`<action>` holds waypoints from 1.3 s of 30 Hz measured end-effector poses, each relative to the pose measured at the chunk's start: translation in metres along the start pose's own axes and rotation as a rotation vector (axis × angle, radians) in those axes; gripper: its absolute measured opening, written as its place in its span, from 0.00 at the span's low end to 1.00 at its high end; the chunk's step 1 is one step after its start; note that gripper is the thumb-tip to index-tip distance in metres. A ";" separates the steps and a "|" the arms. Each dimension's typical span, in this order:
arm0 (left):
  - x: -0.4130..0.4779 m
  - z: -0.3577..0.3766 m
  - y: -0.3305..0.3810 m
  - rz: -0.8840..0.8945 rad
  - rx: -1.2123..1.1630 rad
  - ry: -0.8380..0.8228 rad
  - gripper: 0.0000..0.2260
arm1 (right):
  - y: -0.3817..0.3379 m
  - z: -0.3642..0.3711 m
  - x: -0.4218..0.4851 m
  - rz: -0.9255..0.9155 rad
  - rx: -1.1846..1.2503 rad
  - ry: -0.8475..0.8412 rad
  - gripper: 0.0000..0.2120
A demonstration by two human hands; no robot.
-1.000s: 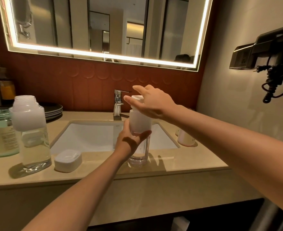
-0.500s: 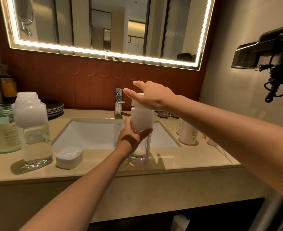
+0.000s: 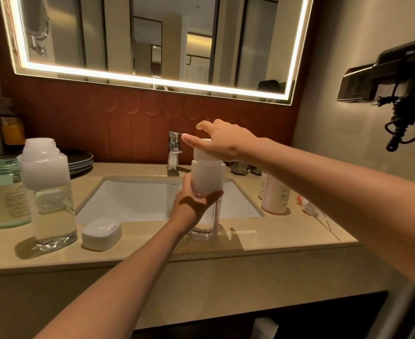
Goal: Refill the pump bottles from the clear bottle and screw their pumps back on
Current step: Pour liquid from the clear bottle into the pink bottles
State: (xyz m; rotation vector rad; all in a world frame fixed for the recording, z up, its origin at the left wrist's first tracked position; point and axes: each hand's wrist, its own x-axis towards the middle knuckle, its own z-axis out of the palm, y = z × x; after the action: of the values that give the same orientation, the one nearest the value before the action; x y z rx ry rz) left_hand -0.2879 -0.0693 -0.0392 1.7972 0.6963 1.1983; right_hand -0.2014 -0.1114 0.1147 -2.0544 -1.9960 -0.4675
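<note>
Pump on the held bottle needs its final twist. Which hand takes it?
Right. The right hand rests on top of the pump, while the left hand holds the pump bottle upright on the counter. Swapping would mean dropping that grip.

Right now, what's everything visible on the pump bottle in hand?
The pump bottle stands upright on the counter at the front rim of the sink. Its lower body is clear, its upper part frosted white, with a white pump on top. The left hand wraps its middle; the right hand lies over the pump, fingers stretched out. Fill level unclear.
</note>
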 end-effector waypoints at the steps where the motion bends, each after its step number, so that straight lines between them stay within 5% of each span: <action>1: 0.000 0.000 0.000 -0.002 -0.001 0.001 0.35 | -0.001 0.002 0.001 0.021 -0.084 0.036 0.39; 4: -0.001 -0.001 0.000 -0.003 -0.007 -0.004 0.37 | 0.001 0.009 0.000 0.010 -0.212 0.109 0.35; 8: -0.002 -0.001 0.001 0.012 0.019 -0.011 0.40 | 0.007 0.011 -0.002 -0.062 0.021 -0.011 0.25; 12: 0.001 0.001 0.001 -0.006 0.010 0.004 0.37 | 0.000 0.006 0.001 -0.032 0.153 -0.006 0.34; 15: 0.002 0.001 -0.002 -0.011 0.009 0.011 0.34 | -0.002 0.006 0.003 0.035 -0.032 0.078 0.39; 18: 0.000 0.000 -0.002 -0.006 0.012 0.010 0.36 | 0.001 0.012 -0.001 0.027 -0.154 0.124 0.35; 21: -0.002 -0.001 0.000 0.007 0.016 -0.006 0.38 | 0.005 0.014 -0.003 -0.052 0.039 0.050 0.26; 27: 0.001 0.001 -0.002 0.001 0.005 0.017 0.33 | -0.001 0.012 0.002 0.027 -0.029 0.215 0.38; 31: -0.002 0.000 -0.002 0.007 -0.011 0.010 0.36 | 0.002 0.012 0.002 0.044 -0.177 0.204 0.30; 35: -0.002 0.000 0.000 0.025 -0.003 -0.005 0.39 | 0.003 0.012 0.001 -0.033 -0.020 0.179 0.21; 39: -0.001 0.000 -0.002 0.031 0.014 0.007 0.40 | -0.002 0.013 0.003 -0.012 0.048 0.119 0.32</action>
State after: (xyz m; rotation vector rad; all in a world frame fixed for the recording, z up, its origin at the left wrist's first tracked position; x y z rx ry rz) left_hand -0.2882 -0.0690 -0.0408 1.8226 0.6845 1.2234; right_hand -0.2026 -0.1035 0.1039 -1.9400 -1.9325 -0.5257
